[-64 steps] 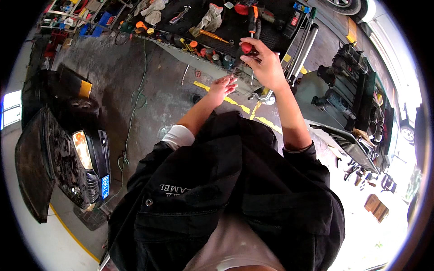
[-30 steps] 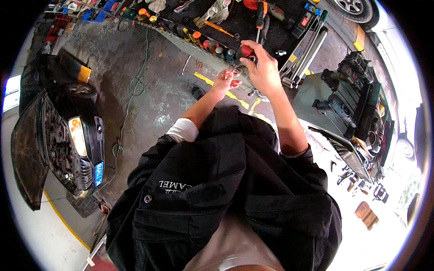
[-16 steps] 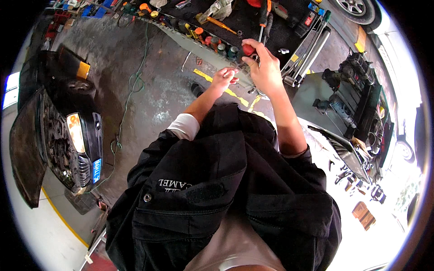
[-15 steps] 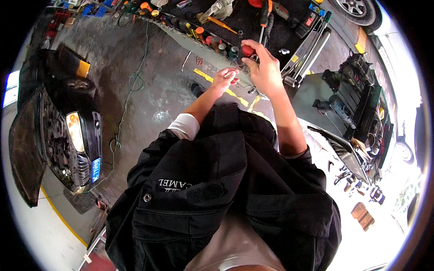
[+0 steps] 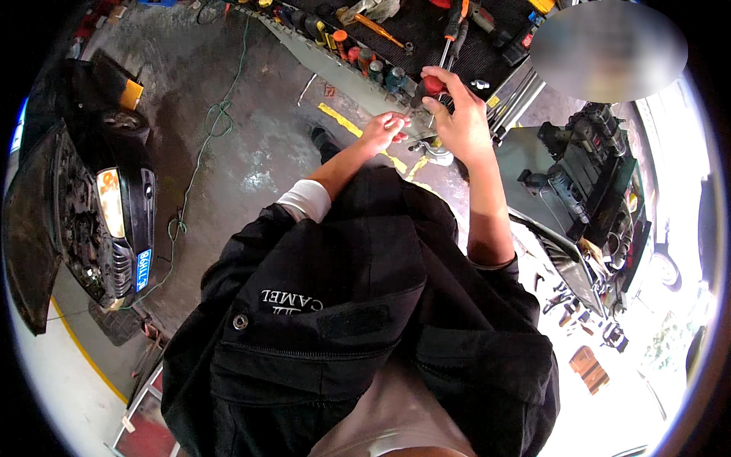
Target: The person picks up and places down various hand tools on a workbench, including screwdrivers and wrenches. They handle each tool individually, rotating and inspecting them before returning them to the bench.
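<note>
My right hand (image 5: pixel 463 122) is curled round a red-and-black handle, which looks like a screwdriver (image 5: pixel 432 85). Its thin end slants down and left toward my other hand. Just left of it, my left hand (image 5: pixel 384 133) has thumb and fingertips pinched together; whatever they hold is too small to make out. Both hands are raised in front of the near edge of a tool cart (image 5: pixel 304 57). Several screwdrivers and other handled tools, one with an orange handle (image 5: pixel 339 36), stand in a row along that edge.
On the cart's dark mat lie a long orange-and-black screwdriver (image 5: pixel 455 29) and a yellow-handled tool (image 5: pixel 378 30). Metal bars (image 5: pixel 514 103) lie at the right. A machine bench (image 5: pixel 586 175) stands further right. A green cable (image 5: pixel 218 118) crosses the floor; a car with raised bonnet (image 5: pixel 114 228) is left.
The whole view has shifted slightly. My hands stay close together, the right one still round the red handle. A blurred oval now covers the upper right.
</note>
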Motion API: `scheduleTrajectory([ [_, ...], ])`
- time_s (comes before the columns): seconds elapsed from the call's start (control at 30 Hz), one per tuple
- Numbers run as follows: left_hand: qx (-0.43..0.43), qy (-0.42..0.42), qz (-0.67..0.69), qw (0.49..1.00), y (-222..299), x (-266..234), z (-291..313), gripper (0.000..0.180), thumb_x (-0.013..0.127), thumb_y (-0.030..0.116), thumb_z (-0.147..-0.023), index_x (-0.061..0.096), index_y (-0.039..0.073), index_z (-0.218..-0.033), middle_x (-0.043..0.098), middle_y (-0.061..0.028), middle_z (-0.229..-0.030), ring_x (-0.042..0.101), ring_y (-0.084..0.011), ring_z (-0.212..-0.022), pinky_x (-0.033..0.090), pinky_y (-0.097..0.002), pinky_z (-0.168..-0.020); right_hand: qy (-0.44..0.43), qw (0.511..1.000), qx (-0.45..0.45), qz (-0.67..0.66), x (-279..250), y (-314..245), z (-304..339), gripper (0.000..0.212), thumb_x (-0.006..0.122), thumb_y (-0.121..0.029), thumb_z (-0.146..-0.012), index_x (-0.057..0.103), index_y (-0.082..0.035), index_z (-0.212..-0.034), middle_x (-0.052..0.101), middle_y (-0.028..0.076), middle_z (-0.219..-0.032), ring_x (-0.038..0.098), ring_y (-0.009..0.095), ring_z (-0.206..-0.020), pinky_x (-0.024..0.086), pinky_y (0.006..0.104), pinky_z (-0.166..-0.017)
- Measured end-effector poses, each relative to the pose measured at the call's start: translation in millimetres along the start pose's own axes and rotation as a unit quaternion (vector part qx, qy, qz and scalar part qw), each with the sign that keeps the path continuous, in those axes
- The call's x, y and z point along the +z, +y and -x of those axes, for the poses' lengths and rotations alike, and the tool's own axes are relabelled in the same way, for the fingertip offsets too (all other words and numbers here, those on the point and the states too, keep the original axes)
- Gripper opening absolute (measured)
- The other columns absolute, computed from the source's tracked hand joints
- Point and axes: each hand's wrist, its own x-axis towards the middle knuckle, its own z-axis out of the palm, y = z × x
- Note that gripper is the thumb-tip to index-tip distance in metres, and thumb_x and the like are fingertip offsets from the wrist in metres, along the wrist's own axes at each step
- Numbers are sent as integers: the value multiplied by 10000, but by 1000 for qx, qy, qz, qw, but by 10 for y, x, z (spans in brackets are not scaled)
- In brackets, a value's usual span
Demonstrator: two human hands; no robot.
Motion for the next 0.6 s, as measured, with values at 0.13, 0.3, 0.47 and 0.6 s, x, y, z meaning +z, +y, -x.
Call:
scheduleTrajectory([
  [0.13,-14,7,9,1000,-45,-14,-69,294,530,258,-1078,579,33,-1261,688,-73,-1211,715,-160,-870,565,-264,-739,-30,1000,0,2,18,-28,24,456,727,-15,-847,612,-108,-1279,712,130,-1175,678,343,-1112,526,396,-951],
  [0.3,-8,12,9,1000,-32,-52,-138,281,527,262,-1079,600,13,-1187,690,-83,-1172,699,-166,-828,555,-266,-719,-15,1000,5,25,34,2,4,449,721,-38,-859,617,-145,-1283,694,174,-1140,679,384,-1053,547,432,-897],
  [0.47,-39,44,-39,998,-39,11,-197,273,546,243,-1068,594,8,-1198,681,-86,-1144,673,-172,-855,585,-304,-763,-26,994,-48,94,28,92,-48,448,744,-42,-836,639,-109,-1266,692,159,-1182,664,360,-1100,531,426,-941],
  [0.6,-64,64,-77,993,-154,-19,-320,291,532,268,-1075,551,68,-1286,685,-70,-1189,711,-169,-775,548,-277,-645,-24,985,-95,139,79,194,-87,455,765,-49,-793,673,-99,-1236,689,132,-1175,641,329,-1101,515,419,-968],
])
